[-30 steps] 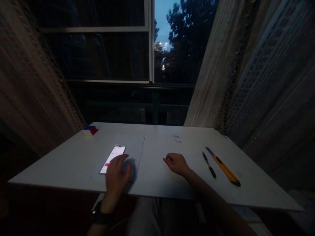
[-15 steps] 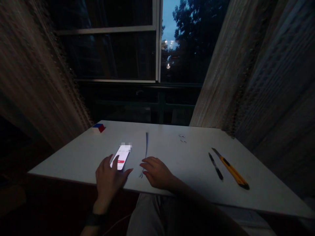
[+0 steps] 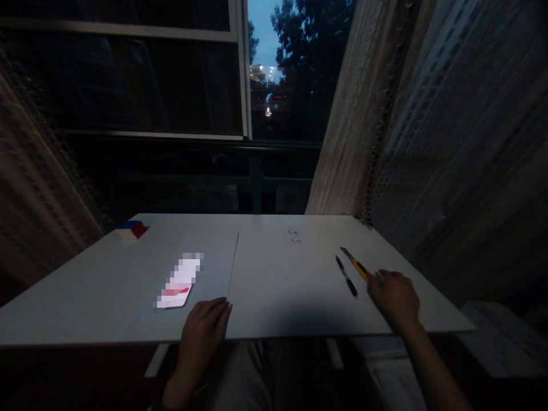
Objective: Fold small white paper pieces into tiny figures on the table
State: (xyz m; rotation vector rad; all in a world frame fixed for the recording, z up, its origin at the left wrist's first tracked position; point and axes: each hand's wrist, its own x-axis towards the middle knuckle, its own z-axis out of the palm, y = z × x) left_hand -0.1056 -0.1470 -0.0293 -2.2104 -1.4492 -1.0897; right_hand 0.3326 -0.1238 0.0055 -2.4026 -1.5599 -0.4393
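Note:
My left hand (image 3: 206, 321) is by the front of the table, its fingers pressed together at the lower end of a thin paper edge (image 3: 234, 262). The dim light hides whether this is a whole sheet or a strip. Left of that edge lies a phone (image 3: 178, 282) with its screen lit. On the right side, my right hand (image 3: 394, 297) is closed round the handle of a yellow utility knife (image 3: 359, 268). The knife's blade points away from me, and the hand hides the rear of its handle. Just left of the knife lies a dark pen (image 3: 346, 277).
A blue, red and white block (image 3: 132, 229) sits at the table's far left corner. Small thin dark pieces (image 3: 294, 235) lie toward the back. The white tabletop (image 3: 274, 285) ends at a window, with a curtain (image 3: 342, 114) beside it.
My right hand has left the paper edge and moved right onto the utility knife. The left hand has gone from over the phone to the paper's lower end. The view has turned right.

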